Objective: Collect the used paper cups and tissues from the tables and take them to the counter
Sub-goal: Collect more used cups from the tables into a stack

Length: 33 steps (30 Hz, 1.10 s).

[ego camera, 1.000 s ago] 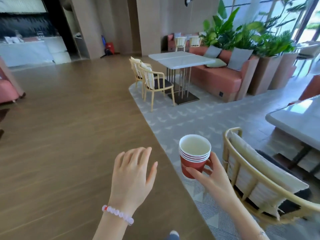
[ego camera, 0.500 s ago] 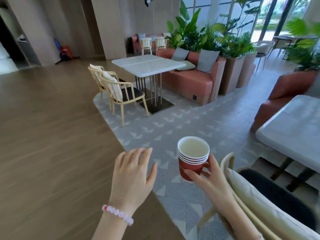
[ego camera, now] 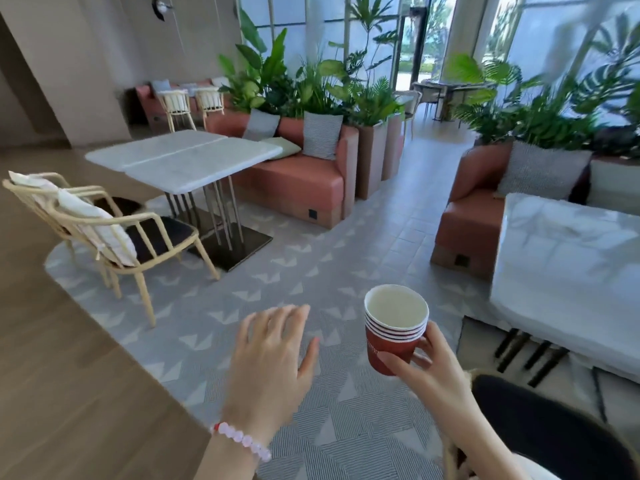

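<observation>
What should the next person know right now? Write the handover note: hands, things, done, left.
Left hand: open, holding nothing, above the floor.
Right hand: grips the stack of red paper cups, upright and nested.
Done: several cups gathered into one stack.
Left: take the stack to the counter, not in view here; no tissues show in either hand.
</observation>
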Each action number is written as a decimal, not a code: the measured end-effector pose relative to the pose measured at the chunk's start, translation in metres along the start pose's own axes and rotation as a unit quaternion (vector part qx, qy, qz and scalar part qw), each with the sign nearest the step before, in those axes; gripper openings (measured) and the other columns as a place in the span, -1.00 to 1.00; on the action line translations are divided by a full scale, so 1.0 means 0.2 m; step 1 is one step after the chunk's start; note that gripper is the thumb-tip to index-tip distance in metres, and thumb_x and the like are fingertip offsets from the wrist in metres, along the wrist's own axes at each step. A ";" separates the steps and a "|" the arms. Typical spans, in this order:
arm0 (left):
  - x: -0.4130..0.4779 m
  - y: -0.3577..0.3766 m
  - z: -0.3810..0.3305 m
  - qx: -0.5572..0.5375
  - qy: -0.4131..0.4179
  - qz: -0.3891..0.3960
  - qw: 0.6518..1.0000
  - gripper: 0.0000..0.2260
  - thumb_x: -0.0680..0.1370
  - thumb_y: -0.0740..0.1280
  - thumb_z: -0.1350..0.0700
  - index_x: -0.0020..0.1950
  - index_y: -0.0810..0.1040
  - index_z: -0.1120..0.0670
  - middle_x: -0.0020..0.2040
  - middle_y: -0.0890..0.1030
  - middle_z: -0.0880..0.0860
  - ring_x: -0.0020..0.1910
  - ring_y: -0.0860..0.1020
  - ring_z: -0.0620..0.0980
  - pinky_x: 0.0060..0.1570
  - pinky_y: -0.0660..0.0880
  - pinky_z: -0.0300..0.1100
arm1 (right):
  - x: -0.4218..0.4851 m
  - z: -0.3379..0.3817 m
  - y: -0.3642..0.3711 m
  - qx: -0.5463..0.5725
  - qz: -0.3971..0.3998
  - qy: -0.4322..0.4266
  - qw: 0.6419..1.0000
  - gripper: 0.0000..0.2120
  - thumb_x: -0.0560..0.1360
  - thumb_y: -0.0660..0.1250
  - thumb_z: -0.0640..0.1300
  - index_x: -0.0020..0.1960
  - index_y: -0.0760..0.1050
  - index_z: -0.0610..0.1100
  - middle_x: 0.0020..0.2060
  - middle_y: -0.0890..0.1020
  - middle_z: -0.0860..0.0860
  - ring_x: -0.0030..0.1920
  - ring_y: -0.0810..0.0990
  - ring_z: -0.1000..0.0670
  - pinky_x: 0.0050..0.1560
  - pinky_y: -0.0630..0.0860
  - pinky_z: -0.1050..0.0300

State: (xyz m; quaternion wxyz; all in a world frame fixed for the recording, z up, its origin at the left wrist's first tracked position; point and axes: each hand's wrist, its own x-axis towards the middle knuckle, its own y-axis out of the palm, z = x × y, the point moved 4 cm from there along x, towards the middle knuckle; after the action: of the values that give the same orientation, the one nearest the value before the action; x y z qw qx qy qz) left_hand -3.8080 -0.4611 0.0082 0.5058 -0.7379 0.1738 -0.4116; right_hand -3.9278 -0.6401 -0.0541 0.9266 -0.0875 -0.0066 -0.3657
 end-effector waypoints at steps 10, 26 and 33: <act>0.86 0.42 0.04 -0.041 0.118 0.012 0.992 -0.60 0.53 0.11 -0.07 0.19 0.54 0.13 0.06 0.62 0.06 0.07 0.58 0.07 0.13 0.48 0.09 | 0.71 -0.10 -0.09 -0.006 -0.112 0.013 0.994 -0.49 0.25 0.56 -0.14 0.05 0.45 0.26 -0.08 0.66 0.16 -0.01 0.61 0.22 0.01 0.49 0.30; 2.45 1.27 -0.65 -0.115 0.273 0.004 0.955 -0.60 0.53 0.09 -0.08 0.16 0.56 0.10 0.04 0.63 0.03 0.04 0.58 0.05 0.13 0.48 0.06 | 2.05 -0.30 -0.92 0.004 -0.264 0.017 0.964 -0.50 0.26 0.55 -0.17 0.06 0.44 0.20 -0.04 0.64 0.20 0.01 0.60 0.24 -0.08 0.54 0.37; 2.94 1.60 -0.94 -0.157 0.327 0.012 0.932 -0.60 0.53 0.09 -0.08 0.15 0.57 0.10 0.02 0.64 0.03 0.02 0.59 0.06 0.09 0.50 0.07 | 2.45 -0.40 -1.23 0.004 -0.342 0.032 0.939 -0.48 0.18 0.59 -0.02 0.04 0.47 0.26 0.00 0.64 0.09 0.02 0.65 0.08 -0.01 0.55 0.18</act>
State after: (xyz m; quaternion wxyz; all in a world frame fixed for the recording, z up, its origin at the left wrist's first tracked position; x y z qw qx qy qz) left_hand -3.5500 -1.1077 0.0053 0.3039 -0.6302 0.4011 -0.5913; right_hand -3.7400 -1.1608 -0.0562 0.7459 -0.0645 -0.0078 -0.6629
